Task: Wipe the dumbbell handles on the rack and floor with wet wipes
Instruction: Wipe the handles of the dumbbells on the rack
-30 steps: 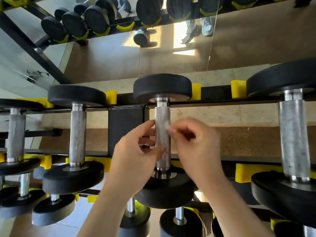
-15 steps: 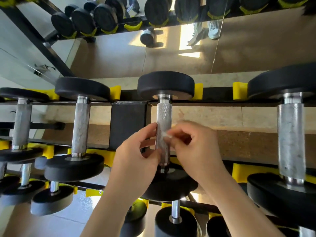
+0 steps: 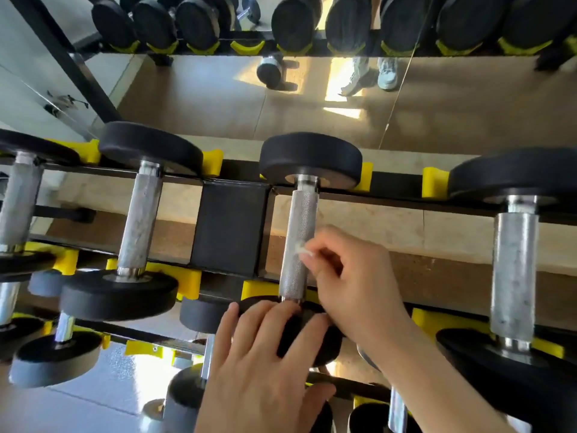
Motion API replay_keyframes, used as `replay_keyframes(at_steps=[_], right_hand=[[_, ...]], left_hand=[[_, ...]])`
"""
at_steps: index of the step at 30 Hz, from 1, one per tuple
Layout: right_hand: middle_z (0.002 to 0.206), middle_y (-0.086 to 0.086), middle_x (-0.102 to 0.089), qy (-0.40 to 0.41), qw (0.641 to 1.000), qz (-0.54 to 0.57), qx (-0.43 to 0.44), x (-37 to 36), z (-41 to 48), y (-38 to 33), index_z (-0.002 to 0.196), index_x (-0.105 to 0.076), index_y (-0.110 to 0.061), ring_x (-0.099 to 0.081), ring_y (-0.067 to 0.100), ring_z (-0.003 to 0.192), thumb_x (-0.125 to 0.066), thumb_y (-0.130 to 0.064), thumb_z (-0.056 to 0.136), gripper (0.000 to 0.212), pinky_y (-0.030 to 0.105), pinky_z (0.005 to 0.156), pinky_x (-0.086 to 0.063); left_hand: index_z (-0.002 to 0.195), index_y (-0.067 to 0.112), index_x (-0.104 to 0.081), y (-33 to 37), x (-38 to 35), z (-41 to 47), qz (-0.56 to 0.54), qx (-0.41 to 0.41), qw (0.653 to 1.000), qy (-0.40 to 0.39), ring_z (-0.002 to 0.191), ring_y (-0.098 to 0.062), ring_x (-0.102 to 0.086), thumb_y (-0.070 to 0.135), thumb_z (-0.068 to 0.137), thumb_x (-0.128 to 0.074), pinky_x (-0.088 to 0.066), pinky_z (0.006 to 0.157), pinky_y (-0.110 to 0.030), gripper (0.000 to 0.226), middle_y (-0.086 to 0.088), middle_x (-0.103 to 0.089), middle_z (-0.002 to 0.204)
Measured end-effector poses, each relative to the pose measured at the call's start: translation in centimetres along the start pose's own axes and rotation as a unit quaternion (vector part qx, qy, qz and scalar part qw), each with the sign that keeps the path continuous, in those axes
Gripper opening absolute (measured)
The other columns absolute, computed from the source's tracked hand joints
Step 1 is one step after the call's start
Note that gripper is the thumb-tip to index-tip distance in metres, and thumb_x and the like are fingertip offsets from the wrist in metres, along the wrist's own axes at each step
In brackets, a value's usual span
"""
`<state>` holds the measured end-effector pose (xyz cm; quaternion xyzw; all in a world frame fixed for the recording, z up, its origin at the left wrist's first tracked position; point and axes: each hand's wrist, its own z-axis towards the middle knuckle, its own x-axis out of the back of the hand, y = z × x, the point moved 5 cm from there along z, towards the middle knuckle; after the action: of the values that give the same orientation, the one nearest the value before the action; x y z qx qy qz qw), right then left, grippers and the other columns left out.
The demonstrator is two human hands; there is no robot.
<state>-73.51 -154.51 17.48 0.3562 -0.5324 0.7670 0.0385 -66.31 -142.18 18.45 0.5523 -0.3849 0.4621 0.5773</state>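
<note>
Our right hand (image 3: 352, 276) pinches a wet wipe (image 3: 302, 250) against the upright dumbbell handle (image 3: 298, 245), just left of its fingertips; our left hand (image 3: 265, 354) lies spread below.

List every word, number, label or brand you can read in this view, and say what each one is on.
None can be read. The black dumbbell heads, the knurled handle, the yellow cradles and the black rack plate show no print. The small white scrap in the right hand carries no visible text.
</note>
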Motion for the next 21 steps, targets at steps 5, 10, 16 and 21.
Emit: replay_keyframes(at_steps=[5, 10, 16, 21], right_hand=[[0.078, -0.011, -0.064, 0.05, 0.999, 0.018, 0.002, 1.0, 2.8, 0.3, 0.085, -0.065, -0.016, -0.059, 0.004, 0.069, -0.065, -0.025, 0.09, 0.01, 0.019, 0.058, -0.048], [0.076, -0.011, -0.065, -0.08, 0.996, 0.036, -0.001, -1.2, -0.2, -0.7, 0.081, -0.067, -0.02, -0.06, 0.005, 0.071, -0.07, -0.024, 0.085, 0.006, 0.03, 0.064, -0.054], [0.077, -0.006, -0.066, 0.019, 0.998, -0.005, 0.061, -0.4, 3.7, -1.6, 0.084, -0.068, -0.013, -0.059, 0.005, 0.069, -0.067, -0.023, 0.088, 0.011, 0.027, 0.061, -0.051], [0.078, -0.005, -0.065, -0.083, 0.989, -0.067, 0.104, -1.3, 0.3, -2.2, 0.084, -0.068, -0.014, -0.058, 0.006, 0.072, -0.064, -0.015, 0.085, 0.005, 0.022, 0.062, -0.047]], left_hand=[[0.108, 0.037, -0.059, 0.3, -0.3, 1.1, -0.009, -0.031, 0.999, -0.018, 0.104, -0.014, -0.054, 0.056, 0.07, -0.066, -0.035, 0.095, -0.04, 0.043, 0.015, -0.063, 0.104], [0.101, 0.037, -0.065, -1.0, 0.2, 1.1, -0.103, -0.026, 0.994, -0.002, 0.094, -0.009, -0.052, 0.055, 0.068, -0.063, -0.037, 0.085, -0.035, 0.037, 0.022, -0.061, 0.1], [0.107, 0.038, -0.066, -4.9, 1.5, 0.8, -0.284, 0.012, 0.959, -0.006, 0.096, -0.006, -0.053, 0.055, 0.059, -0.078, -0.045, 0.082, -0.031, 0.052, 0.023, -0.064, 0.1], [0.101, 0.034, -0.073, -6.8, 0.4, 1.1, -0.43, 0.023, 0.902, -0.031, 0.091, -0.013, -0.057, 0.036, 0.051, -0.089, -0.044, 0.076, -0.016, 0.052, 0.014, -0.067, 0.095]])
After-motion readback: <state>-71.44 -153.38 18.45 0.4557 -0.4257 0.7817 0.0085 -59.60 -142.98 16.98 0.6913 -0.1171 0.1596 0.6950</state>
